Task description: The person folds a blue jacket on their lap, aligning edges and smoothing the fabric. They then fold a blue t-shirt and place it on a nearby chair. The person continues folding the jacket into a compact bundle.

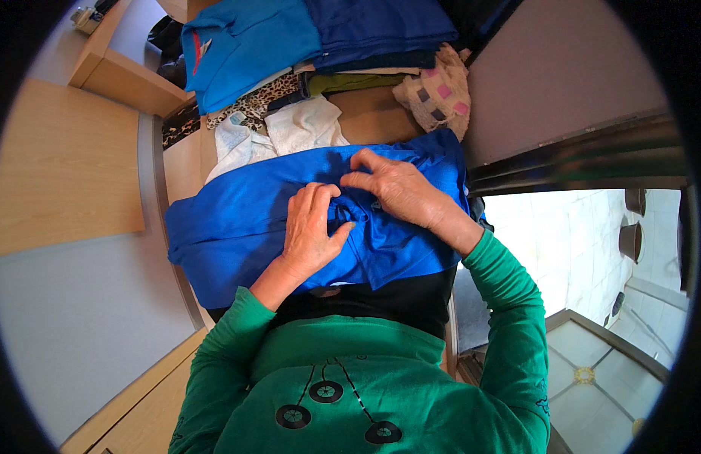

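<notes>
A bright blue garment (237,227) lies spread across the front of the surface, over my lap. Near its middle is a dark cord or knot at a gathered part (346,214). My left hand (313,227) rests on the cloth just left of that cord, thumb and fingers curved apart. On the right, my right hand (398,190) bends over the garment with thumb and index finger toward the gathers. Whether either hand pinches the cloth or cord cannot be told. White lace-like cloths (305,125) lie just beyond the blue garment.
Folded clothes are stacked at the back: a teal-blue top (254,45), a navy garment (378,28), leopard-print cloth (259,99) and olive cloth (356,82). A pink checked cloth (441,93) lies right of them. Wooden panels (66,170) stand left; a doorway opens onto a tiled floor (560,244) right.
</notes>
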Tool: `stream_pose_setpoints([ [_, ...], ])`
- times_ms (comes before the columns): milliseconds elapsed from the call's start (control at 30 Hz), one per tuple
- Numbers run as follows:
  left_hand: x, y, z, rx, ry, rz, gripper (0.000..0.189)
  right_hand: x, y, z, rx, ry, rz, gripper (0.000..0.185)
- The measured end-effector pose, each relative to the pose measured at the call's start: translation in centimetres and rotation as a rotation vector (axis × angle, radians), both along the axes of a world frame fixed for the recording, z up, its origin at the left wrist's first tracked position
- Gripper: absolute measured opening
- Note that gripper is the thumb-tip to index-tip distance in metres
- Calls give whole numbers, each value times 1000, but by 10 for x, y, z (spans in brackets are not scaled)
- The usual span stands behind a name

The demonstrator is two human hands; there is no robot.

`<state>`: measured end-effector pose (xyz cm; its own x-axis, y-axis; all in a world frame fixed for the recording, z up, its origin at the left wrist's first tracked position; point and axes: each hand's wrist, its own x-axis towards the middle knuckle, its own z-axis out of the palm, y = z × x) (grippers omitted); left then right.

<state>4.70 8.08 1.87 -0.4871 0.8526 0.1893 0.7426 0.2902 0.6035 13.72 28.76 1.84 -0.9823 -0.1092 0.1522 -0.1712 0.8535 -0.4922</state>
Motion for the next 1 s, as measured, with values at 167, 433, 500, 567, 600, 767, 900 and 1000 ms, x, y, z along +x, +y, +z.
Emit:
stream_pose_setpoints([
  [167,-2,-3,-17,-61,-95,88,59,-9,-11,-12,153,21,112,25],
  [433,-7,7,-23,35,-121,47,41,-6,9,-21,-190,23,-87,24],
  [500,-6,11,-22,43,-81,26,37,-9,11,-27,-289,75,-109,24],
  [567,-5,15,-22,63,-33,-13,35,-10,12,-32,-347,125,-125,25],
  [600,-3,17,-21,61,-32,-22,31,-11,13,-33,-382,135,-130,25],
  [767,6,18,-20,151,1,-92,24,-15,16,-36,-456,82,-165,26],
  [900,12,12,-16,159,13,-98,25,-22,9,-39,-566,-30,-206,24],
  [1000,15,5,-14,156,27,-121,25,-26,3,-41,-579,-72,-188,23],
])
